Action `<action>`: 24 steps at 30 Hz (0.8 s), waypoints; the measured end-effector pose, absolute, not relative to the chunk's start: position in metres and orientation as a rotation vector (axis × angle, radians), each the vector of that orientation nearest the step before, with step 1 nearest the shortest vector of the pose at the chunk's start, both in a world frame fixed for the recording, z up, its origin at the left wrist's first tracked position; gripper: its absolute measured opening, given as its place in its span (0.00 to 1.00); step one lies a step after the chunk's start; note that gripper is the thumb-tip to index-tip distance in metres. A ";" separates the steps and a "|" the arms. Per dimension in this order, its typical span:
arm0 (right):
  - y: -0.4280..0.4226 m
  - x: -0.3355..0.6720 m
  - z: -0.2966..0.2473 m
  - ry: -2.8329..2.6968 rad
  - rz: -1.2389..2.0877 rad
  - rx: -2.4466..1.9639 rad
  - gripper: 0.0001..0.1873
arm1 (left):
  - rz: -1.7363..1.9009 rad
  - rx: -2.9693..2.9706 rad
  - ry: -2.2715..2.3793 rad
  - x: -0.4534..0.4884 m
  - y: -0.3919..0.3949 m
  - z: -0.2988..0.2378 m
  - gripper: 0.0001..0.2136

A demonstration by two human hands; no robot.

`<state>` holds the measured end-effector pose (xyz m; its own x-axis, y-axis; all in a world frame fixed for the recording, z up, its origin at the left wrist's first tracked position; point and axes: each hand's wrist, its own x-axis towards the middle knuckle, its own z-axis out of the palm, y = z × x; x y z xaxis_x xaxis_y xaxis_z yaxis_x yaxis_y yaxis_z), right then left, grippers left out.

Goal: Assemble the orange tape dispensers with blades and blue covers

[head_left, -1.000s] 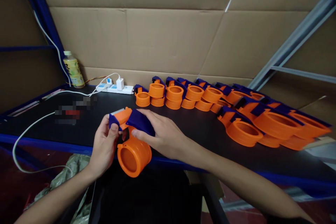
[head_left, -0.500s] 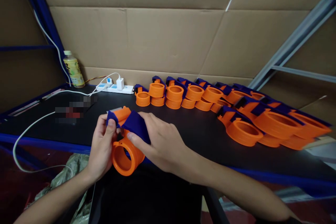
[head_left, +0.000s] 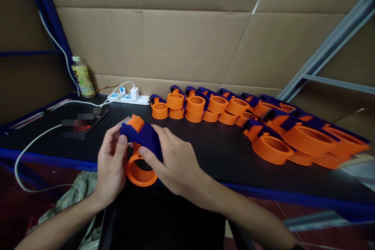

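Note:
I hold an orange and blue tape dispenser (head_left: 140,172) over the near edge of the black table (head_left: 211,152). My left hand (head_left: 110,166) grips its blue front part, thumb on top. My right hand (head_left: 172,160) wraps over the blue handle from the right, fingers closed on it. The orange ring of the dispenser faces up and toward me.
A long row of the same orange and blue dispensers (head_left: 234,107) runs along the back and curves to the right (head_left: 304,138). A white power strip (head_left: 129,98), a drink bottle (head_left: 82,78) and a white cable (head_left: 35,140) lie at the left. Cardboard walls stand behind.
The dispenser has been turned in my hands: its ring, which faced left and hung low, has tipped upward and moved closer to the table edge. Both hands stayed on it.

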<state>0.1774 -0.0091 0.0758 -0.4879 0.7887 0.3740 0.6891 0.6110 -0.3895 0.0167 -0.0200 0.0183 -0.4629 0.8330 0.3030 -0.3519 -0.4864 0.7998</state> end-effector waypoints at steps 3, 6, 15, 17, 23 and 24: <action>-0.006 0.178 0.075 -2.292 0.303 -1.149 0.31 | 1.993 0.884 0.811 0.016 -0.019 0.018 0.13; -0.005 0.180 0.074 -2.288 0.328 -1.129 0.30 | 1.979 0.858 0.776 0.016 -0.019 0.019 0.12; -0.004 0.184 0.074 -2.267 0.473 -1.084 0.26 | 1.950 0.857 0.744 0.018 -0.020 0.020 0.14; -0.004 0.186 0.075 -2.246 0.524 -1.037 0.26 | 1.912 0.895 0.718 0.017 -0.021 0.019 0.18; -0.003 0.195 0.077 -2.203 0.690 -0.845 0.30 | 1.853 1.120 0.769 0.009 -0.026 0.013 0.32; -0.001 0.195 0.076 -2.158 0.754 -0.800 0.29 | 1.839 1.135 0.765 0.007 -0.027 0.012 0.32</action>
<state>0.1953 -0.0014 0.0757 -0.5609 0.7206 0.4075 0.3103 0.6394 -0.7035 0.0075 -0.0272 0.0122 -0.2538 0.8766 0.4090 -0.3278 -0.4757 0.8162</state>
